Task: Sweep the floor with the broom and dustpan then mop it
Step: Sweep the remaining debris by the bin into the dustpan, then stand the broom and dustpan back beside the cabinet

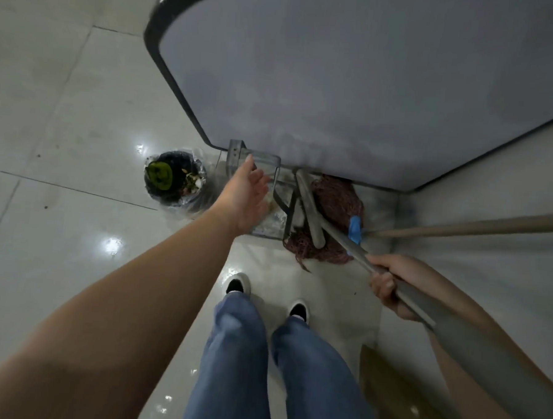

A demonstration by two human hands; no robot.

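The floor (66,108) is laid with large, glossy, pale tiles with thin dark joints between them, and small bright spots of light reflect off them. A counter (355,79) with a pale grey top, rounded corners and a dark edge band fills the upper middle and right of the view. To the right, a pale wall (494,176) meets the floor. A small bin (174,184) lined with clear plastic stands on the tiles near the counter's corner, holding scraps. The lighting is dim.
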